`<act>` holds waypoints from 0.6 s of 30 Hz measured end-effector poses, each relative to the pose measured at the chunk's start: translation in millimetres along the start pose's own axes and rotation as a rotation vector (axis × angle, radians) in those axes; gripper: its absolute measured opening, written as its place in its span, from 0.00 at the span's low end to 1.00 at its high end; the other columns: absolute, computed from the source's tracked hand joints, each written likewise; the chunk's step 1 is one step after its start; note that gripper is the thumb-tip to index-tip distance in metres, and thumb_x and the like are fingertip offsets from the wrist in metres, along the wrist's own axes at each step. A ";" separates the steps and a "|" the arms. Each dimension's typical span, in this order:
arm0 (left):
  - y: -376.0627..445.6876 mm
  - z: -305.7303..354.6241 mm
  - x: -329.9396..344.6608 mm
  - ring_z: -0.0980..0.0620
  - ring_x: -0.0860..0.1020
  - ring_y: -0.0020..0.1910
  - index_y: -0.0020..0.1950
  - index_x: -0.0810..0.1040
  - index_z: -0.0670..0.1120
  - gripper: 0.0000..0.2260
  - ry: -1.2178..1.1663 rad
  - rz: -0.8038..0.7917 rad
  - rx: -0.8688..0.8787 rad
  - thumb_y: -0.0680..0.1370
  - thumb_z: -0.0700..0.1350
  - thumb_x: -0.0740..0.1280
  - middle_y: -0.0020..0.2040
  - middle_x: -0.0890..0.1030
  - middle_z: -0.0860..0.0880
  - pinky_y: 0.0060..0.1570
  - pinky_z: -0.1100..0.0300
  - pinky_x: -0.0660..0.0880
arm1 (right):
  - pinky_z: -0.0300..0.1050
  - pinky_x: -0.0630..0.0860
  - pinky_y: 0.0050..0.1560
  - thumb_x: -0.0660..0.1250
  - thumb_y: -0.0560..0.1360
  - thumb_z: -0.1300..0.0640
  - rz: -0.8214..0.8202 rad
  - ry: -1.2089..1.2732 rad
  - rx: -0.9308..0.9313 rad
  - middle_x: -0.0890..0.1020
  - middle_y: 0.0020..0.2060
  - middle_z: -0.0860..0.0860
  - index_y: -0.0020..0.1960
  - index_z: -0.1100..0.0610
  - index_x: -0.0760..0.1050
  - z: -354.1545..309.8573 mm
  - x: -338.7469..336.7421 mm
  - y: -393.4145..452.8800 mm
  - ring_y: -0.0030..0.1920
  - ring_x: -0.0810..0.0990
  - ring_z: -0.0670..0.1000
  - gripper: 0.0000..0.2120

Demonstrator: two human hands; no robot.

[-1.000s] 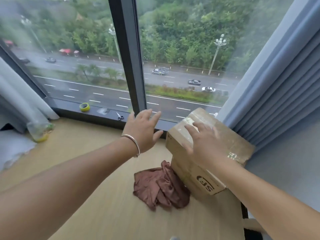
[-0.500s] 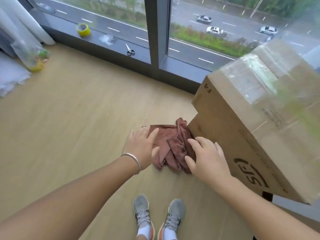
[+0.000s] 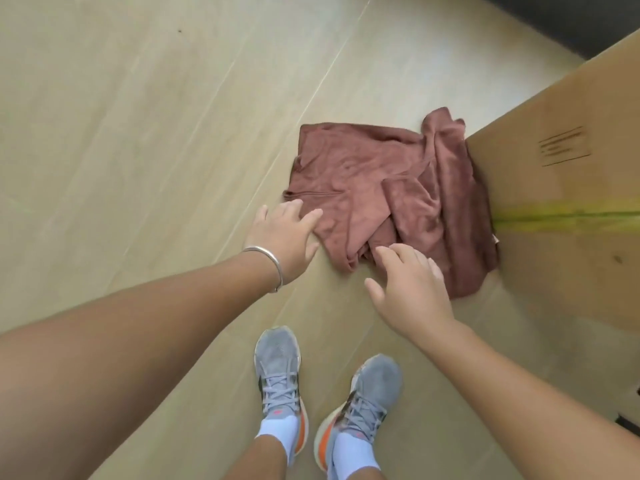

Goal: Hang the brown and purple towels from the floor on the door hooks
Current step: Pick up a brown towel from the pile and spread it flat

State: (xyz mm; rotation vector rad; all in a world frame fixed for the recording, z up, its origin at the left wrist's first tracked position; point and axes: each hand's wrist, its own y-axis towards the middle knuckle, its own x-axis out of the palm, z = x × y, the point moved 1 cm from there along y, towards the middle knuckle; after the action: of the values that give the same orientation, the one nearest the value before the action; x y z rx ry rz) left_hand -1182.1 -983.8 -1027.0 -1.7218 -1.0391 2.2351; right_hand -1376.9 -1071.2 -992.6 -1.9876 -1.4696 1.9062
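A crumpled brown towel [image 3: 388,188] lies on the pale wooden floor, its right side against a cardboard box. My left hand [image 3: 282,237], with a silver bangle on the wrist, hovers at the towel's near left edge, fingers spread and straight. My right hand [image 3: 408,289] reaches over the towel's near right part with fingers relaxed and open. Neither hand grips the cloth. No purple towel and no door hooks are in view.
A large cardboard box [image 3: 568,209] with a yellow-green tape line fills the right side. My feet in grey and orange trainers [image 3: 325,396] stand just below the towel. Bare floor [image 3: 138,133] stretches to the left and beyond.
My view has tipped down from the window to the floor. Both hands have dropped from box height to the brown towel and now sit at its near edge.
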 end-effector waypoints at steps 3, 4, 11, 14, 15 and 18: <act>37.9 -18.7 43.2 0.47 0.57 0.74 0.76 0.57 0.55 0.26 0.023 0.008 0.002 0.80 0.57 0.58 0.76 0.59 0.45 0.72 0.44 0.53 | 0.57 0.60 0.70 0.65 0.74 0.46 0.043 -0.006 -0.020 0.71 0.64 0.50 0.65 0.52 0.70 5.4 38.7 47.0 0.68 0.65 0.53 0.22; 50.3 -23.8 55.6 0.47 0.58 0.74 0.76 0.57 0.55 0.26 0.033 0.009 0.002 0.80 0.57 0.58 0.75 0.59 0.45 0.72 0.44 0.54 | 0.58 0.59 0.71 0.65 0.75 0.46 0.059 -0.014 -0.025 0.71 0.65 0.51 0.67 0.53 0.69 7.4 48.4 63.3 0.69 0.64 0.53 0.23; 123.3 -53.3 104.4 0.46 0.59 0.73 0.77 0.57 0.53 0.28 0.058 0.102 -0.020 0.79 0.57 0.60 0.75 0.60 0.46 0.71 0.43 0.57 | 0.58 0.53 0.74 0.65 0.75 0.47 0.210 -0.054 -0.080 0.68 0.69 0.55 0.66 0.56 0.71 7.8 84.9 161.9 0.75 0.55 0.57 0.22; 143.0 -59.3 107.3 0.46 0.61 0.72 0.73 0.63 0.51 0.25 0.049 0.163 -0.016 0.78 0.56 0.62 0.73 0.63 0.46 0.70 0.44 0.58 | 0.58 0.53 0.74 0.66 0.75 0.46 0.244 -0.051 -0.071 0.67 0.70 0.56 0.66 0.56 0.72 6.5 89.4 189.9 0.76 0.54 0.58 0.23; 148.0 -61.3 106.9 0.46 0.62 0.71 0.71 0.67 0.50 0.23 0.052 0.189 -0.012 0.78 0.56 0.63 0.72 0.64 0.46 0.69 0.45 0.59 | 0.58 0.52 0.74 0.66 0.75 0.45 0.245 -0.058 -0.071 0.67 0.70 0.56 0.67 0.55 0.71 6.4 90.2 197.1 0.76 0.53 0.58 0.24; 156.3 -68.2 105.4 0.46 0.66 0.67 0.62 0.73 0.47 0.18 0.070 0.245 -0.012 0.76 0.55 0.65 0.67 0.69 0.47 0.64 0.48 0.63 | 0.58 0.50 0.74 0.66 0.74 0.42 0.209 -0.132 -0.100 0.64 0.72 0.56 0.69 0.51 0.68 5.4 91.6 212.3 0.76 0.51 0.58 0.27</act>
State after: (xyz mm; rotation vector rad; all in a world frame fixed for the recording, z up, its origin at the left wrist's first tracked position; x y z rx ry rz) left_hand -1110.8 -1019.8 -1210.9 -2.0150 -0.8704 2.2906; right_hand -1273.8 -1136.3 -1189.1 -2.1760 -1.4664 2.1225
